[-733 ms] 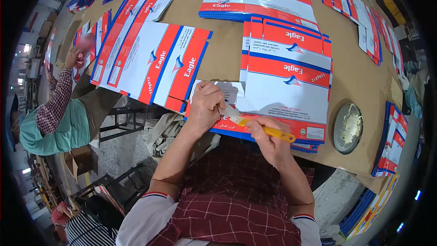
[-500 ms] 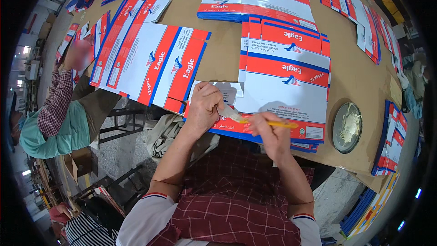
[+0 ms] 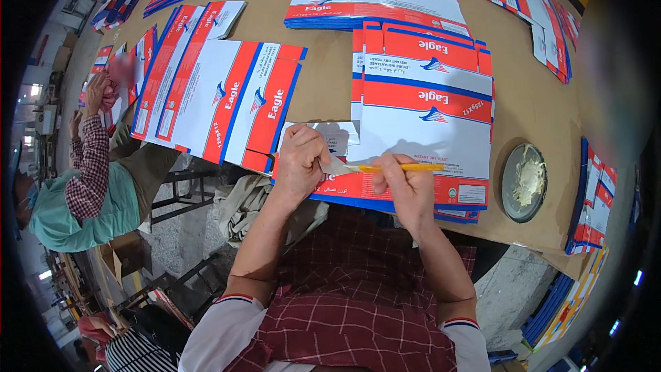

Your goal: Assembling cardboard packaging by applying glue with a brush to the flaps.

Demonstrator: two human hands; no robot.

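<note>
My right hand [image 3: 407, 189] grips a slim brush [image 3: 421, 167] by its yellow handle, held nearly level over a stack of flat cartons [image 3: 420, 141]. The brush's pale end points left and reaches my left hand [image 3: 301, 163]. That hand is closed, its fingertips at a small whitish piece that could be the bristles or a scrap; I cannot tell which. Beneath both hands lie the red, white and blue panels of the stack. Right of the stack, a round dish [image 3: 511, 200] contains creamy pale paste [image 3: 529, 180].
More flat cartons [image 3: 227, 96] lie fanned out on the left, with another stack [image 3: 399, 0] at the back. Cartons [image 3: 591, 200] also sit along the table's right edge. At far left, a person [image 3: 89, 193] handles cartons. Bunched cloth [image 3: 241, 203] is below the table edge.
The brush has turned from sloping to nearly level, and my right hand has shifted slightly left and up. My left hand stays near the carton's left edge. The whole view has shifted slightly.
</note>
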